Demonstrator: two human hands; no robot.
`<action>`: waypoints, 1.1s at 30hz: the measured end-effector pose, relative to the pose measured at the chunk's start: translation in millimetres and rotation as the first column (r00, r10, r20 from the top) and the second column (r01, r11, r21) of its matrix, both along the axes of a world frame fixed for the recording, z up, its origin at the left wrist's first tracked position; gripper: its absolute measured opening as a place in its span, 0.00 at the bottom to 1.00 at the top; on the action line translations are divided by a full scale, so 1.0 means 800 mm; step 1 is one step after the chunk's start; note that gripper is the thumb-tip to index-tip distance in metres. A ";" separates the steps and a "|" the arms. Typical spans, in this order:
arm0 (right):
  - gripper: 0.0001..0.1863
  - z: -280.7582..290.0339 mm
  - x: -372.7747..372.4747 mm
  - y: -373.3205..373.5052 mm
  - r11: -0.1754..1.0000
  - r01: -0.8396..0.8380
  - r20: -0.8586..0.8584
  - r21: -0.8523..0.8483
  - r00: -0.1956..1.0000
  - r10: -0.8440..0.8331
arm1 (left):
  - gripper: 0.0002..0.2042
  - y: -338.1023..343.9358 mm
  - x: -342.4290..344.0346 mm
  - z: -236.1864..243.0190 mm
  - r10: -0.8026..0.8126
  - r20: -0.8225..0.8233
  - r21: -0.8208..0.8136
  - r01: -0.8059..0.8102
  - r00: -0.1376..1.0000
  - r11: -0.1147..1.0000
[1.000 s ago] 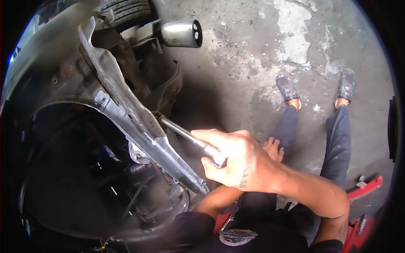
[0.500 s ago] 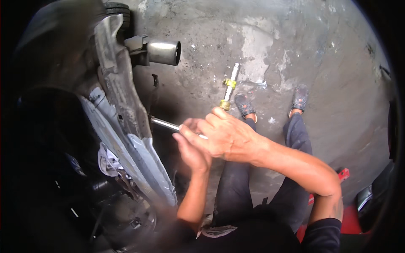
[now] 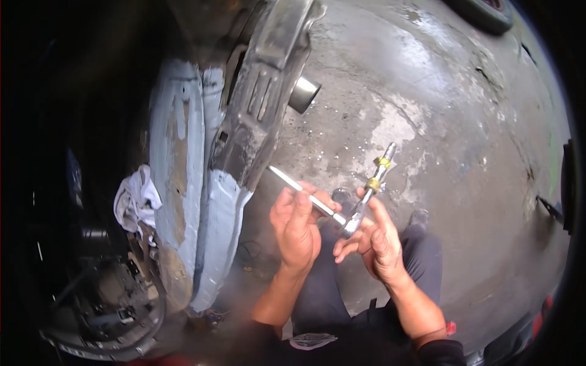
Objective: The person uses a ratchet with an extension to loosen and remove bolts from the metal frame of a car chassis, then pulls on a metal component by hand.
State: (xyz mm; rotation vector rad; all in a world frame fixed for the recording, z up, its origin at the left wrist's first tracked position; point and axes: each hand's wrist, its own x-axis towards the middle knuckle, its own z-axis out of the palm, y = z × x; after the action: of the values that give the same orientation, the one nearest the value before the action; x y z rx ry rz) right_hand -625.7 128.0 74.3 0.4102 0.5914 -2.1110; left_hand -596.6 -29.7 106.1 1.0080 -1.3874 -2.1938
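My left hand (image 3: 298, 229) is closed round a shiny extension bar (image 3: 287, 179), with the thumb along it. The bar's far tip points up-left, close to the dark metal edge of a car body panel (image 3: 247, 134); whether they touch I cannot tell. At its near end the bar joins the head of a ratchet (image 3: 353, 226). The ratchet's handle slants up and right, with yellow bands round it. Beside the head, my right hand (image 3: 381, 244) is open, palm up and fingers apart. Its index fingertip is at the handle, the other fingers just below the head.
Pale blue-grey painted sheet metal (image 3: 177, 171) runs down the left. A white rag (image 3: 137, 198) hangs beside it, above dark mechanical parts (image 3: 116, 299). An exhaust tip (image 3: 304, 94) sticks out behind the panel. A tyre (image 3: 488, 15) stands at the far right on the stained concrete floor.
My right hand has come off its overlap with the left and turned palm up. The bar and ratchet now show plainly between the hands. The view has shifted, bringing more of the panel in.
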 end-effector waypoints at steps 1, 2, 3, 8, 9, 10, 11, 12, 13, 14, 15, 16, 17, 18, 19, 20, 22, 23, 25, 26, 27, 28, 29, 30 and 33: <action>0.42 0.005 -0.021 -0.010 0.992 -0.124 -0.024 0.035 0.992 0.124 | 0.12 -0.005 0.003 -0.010 -0.006 -0.045 0.044 0.008 0.999 0.999; 0.44 0.018 -0.038 -0.014 0.968 -0.242 -0.072 0.071 0.966 0.247 | 0.12 -0.004 0.003 -0.011 -0.011 -0.114 0.078 0.021 0.993 0.997; 0.45 0.029 -0.044 -0.020 0.970 -0.205 -0.167 0.129 0.960 0.225 | 0.15 -0.001 -0.001 -0.013 -0.023 -0.099 0.019 0.025 0.995 1.000; 0.39 0.014 -0.061 -0.021 0.959 0.096 -0.824 0.268 0.538 0.176 | 0.15 -0.010 -0.017 -0.027 -0.040 -0.309 0.034 0.053 0.950 0.998; 0.37 0.010 -0.077 -0.022 0.965 0.148 -0.951 0.217 0.255 0.174 | 0.16 -0.017 -0.021 -0.025 -0.101 -0.313 0.005 0.108 0.944 0.994; 0.33 0.013 -0.090 -0.025 0.964 0.179 -0.980 0.198 0.022 0.197 | 0.17 -0.026 -0.018 -0.026 -0.155 -0.304 -0.025 0.154 0.940 0.988; 0.30 0.018 -0.101 -0.029 0.966 0.214 -0.960 0.146 -0.204 0.191 | 0.19 -0.043 -0.007 -0.040 -0.173 -0.276 0.001 0.180 0.945 0.984; 0.29 0.030 -0.102 -0.026 0.950 0.259 -0.876 0.173 -0.400 0.269 | 0.22 -0.061 -0.003 -0.020 -0.339 -0.276 0.004 0.354 0.899 0.935; 0.26 0.026 -0.101 -0.031 0.955 0.290 -0.830 0.060 -0.517 0.209 | 0.24 -0.071 0.005 -0.019 -0.396 -0.287 -0.046 0.400 0.872 0.915; 0.22 0.020 -0.099 -0.034 0.957 0.290 -0.768 0.007 -0.611 0.191 | 0.26 -0.076 0.007 -0.016 -0.445 -0.297 -0.143 0.422 0.845 0.895; 0.18 0.017 -0.097 -0.037 0.957 0.286 -0.696 -0.053 -0.698 0.170 | 0.27 -0.082 0.017 -0.008 -0.463 -0.277 -0.135 0.442 0.842 0.887; 0.14 0.012 -0.094 -0.036 0.960 0.275 -0.612 -0.048 -0.768 0.190 | 0.28 -0.086 0.024 -0.002 -0.483 -0.258 -0.123 0.467 0.837 0.876; 0.10 -0.001 -0.091 -0.044 0.969 0.220 -0.563 -0.108 -0.817 0.123 | 0.28 -0.087 0.027 0.001 -0.502 -0.237 -0.127 0.486 0.832 0.865; 0.10 -0.017 -0.087 -0.053 0.922 0.259 -0.436 -0.288 -0.893 0.115 | 0.29 -0.082 0.028 0.004 -0.522 -0.215 -0.132 0.506 0.825 0.853; 0.09 -0.029 -0.088 -0.052 0.925 0.244 -0.424 -0.292 -0.900 0.103 | 0.25 -0.066 0.028 0.007 -0.488 -0.156 -0.156 0.467 0.859 0.870; 0.09 -0.038 -0.089 -0.051 0.927 0.231 -0.412 -0.296 -0.906 0.094 | 0.25 -0.056 0.027 0.002 -0.482 -0.142 -0.149 0.463 0.865 0.874; 0.10 -0.050 -0.090 -0.051 0.920 0.233 -0.470 -0.316 -0.881 0.062 | 0.17 -0.041 0.025 -0.003 -0.326 -0.052 -0.262 0.302 0.944 0.917; 0.14 -0.055 -0.085 -0.053 0.883 0.262 -0.560 -0.389 -0.828 -0.001 | 0.11 -0.040 0.017 -0.004 -0.286 -0.085 -0.200 0.265 0.954 0.943; 0.18 -0.065 -0.065 -0.040 0.799 0.376 -0.696 -0.469 -0.715 -0.072 | 0.10 -0.028 0.012 -0.008 -0.186 -0.101 -0.195 0.164 0.977 0.967; 0.20 -0.078 -0.053 -0.029 0.734 0.429 -0.725 -0.527 -0.678 -0.124 | 0.10 -0.022 0.011 -0.010 -0.133 -0.077 -0.222 0.113 0.988 0.968; 0.20 -0.092 -0.039 -0.009 0.771 0.410 -0.782 -0.486 -0.598 -0.175 | 0.10 -0.031 0.012 -0.017 -0.172 -0.132 -0.194 0.145 0.976 0.970; 0.20 -0.104 -0.024 0.006 0.771 0.423 -0.794 -0.476 -0.583 -0.171 | 0.11 -0.025 0.010 -0.023 -0.147 -0.164 -0.171 0.119 0.975 0.978; 0.21 -0.111 -0.010 0.018 0.990 0.089 -0.993 -0.106 -0.061 -0.101 | 0.12 -0.026 0.009 -0.027 -0.149 -0.205 -0.153 0.119 0.967 0.981; 0.22 -0.118 -0.001 0.024 0.906 -0.420 -0.896 0.060 0.377 0.235 | 0.12 -0.028 0.008 -0.033 -0.149 -0.245 -0.133 0.119 0.958 0.984; 0.42 -0.110 -0.026 -0.010 0.789 -0.431 -0.299 -0.438 0.897 0.325 | 0.13 -0.029 0.008 -0.048 -0.157 -0.351 -0.098 0.130 0.923 0.987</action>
State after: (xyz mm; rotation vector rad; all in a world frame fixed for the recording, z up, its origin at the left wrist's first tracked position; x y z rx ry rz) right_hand -646.8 120.2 -13.8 -0.2173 0.1993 -1.8266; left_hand -590.3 -53.1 67.9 0.4585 -1.3898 -2.2680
